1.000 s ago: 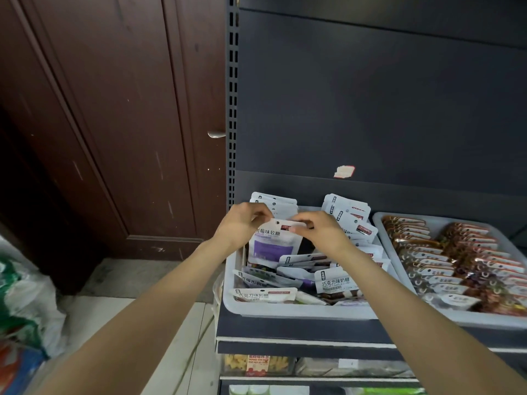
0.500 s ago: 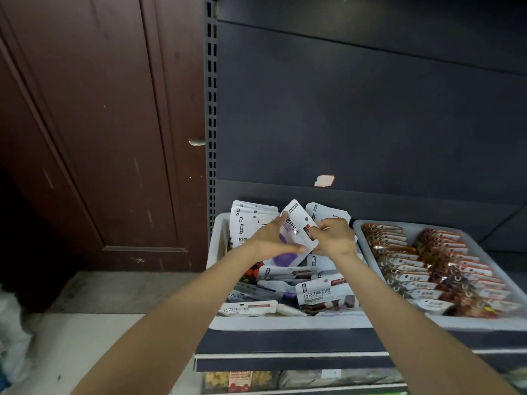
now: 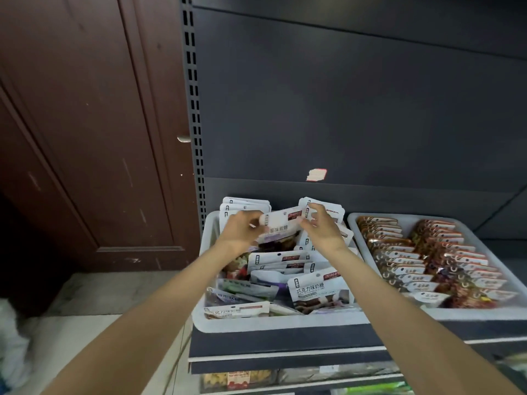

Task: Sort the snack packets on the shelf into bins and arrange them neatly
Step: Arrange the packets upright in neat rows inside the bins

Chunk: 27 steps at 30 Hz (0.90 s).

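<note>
A white bin (image 3: 273,323) on the dark shelf holds several white snack packets, some upright at the back, others lying loose in front. My left hand (image 3: 242,230) grips the left edge of a white and purple packet (image 3: 281,228) held above the bin's back half. My right hand (image 3: 320,225) is at the packet's right edge with its fingers loosely curled; whether it holds the packet I cannot tell. A chocolate candy packet (image 3: 318,290) leans near the bin's front.
A second white bin (image 3: 467,313) to the right holds neat rows of brown and orange packets (image 3: 427,258). Dark shelf back panel (image 3: 342,109) rises behind. A brown wooden door (image 3: 85,124) stands at the left. A lower shelf (image 3: 285,377) carries more goods.
The purple packet has turned from upright to tilted sideways and shifted toward the back of the bin. Both hands moved with it; my right hand has loosened at its edge.
</note>
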Motion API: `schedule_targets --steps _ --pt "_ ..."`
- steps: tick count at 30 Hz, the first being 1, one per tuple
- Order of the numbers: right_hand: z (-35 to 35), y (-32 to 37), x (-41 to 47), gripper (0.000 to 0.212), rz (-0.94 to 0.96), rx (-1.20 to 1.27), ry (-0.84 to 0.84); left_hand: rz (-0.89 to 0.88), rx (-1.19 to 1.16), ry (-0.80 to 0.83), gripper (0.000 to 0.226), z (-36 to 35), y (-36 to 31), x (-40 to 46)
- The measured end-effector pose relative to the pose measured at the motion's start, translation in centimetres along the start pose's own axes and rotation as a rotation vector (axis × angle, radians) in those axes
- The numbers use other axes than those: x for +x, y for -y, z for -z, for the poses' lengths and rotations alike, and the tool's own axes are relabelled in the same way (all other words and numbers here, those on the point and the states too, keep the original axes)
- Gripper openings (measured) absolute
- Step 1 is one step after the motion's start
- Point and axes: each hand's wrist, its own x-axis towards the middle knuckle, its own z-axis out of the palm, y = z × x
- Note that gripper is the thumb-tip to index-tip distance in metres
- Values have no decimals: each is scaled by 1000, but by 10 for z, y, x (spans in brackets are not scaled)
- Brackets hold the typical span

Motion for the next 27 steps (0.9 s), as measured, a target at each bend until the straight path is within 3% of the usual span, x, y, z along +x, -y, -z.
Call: schedule_targets --steps 3,5,12,16,18,21,27 --pt "-14 4 3 31 54 -151 185 96 10 -55 6 22 19 -6" --pt "-26 10 5 13 70 -240 230 161 126 -61 22 32 30 -9" --pt "-32 19 -11 42 82 -318 356 104 256 -43 29 32 46 -27" --pt "-8 6 -26 42 150 -178 456 119 309 -133 34 29 49 -28" --pt "-2 -1 -25 33 197 -278 523 122 300 -148 41 27 45 -26" --pt "-3 -1 -18 5 249 -411 393 50 270 -68 42 21 35 -27" --pt "-18 6 -9 11 141 -413 97 -23 263 43 32 18 32 -35"
